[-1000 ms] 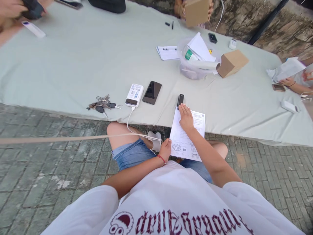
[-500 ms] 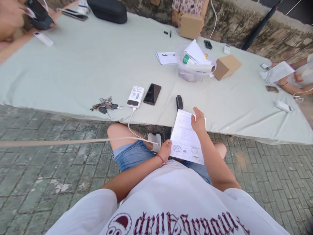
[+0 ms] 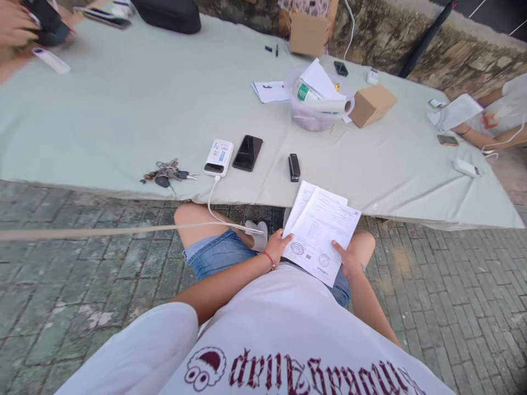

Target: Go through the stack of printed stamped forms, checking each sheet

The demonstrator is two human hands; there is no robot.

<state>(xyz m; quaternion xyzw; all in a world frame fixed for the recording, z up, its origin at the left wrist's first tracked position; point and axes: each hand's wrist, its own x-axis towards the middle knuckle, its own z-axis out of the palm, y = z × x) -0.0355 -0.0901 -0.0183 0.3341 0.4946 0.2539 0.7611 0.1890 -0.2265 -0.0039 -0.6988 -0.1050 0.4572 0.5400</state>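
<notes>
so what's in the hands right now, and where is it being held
Papers, held in both hands: the left hand has the left edge near the bottom, the right hand the right edge, thumbs on top.

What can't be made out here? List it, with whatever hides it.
In the head view:
Printed papers: fine text too small to read.
Right hand: fingers other than the thumb hidden beneath the printed papers.
Black case: upper part cut off by the top edge.
Co-worker's hand: blurred, cut off by the left edge.
</notes>
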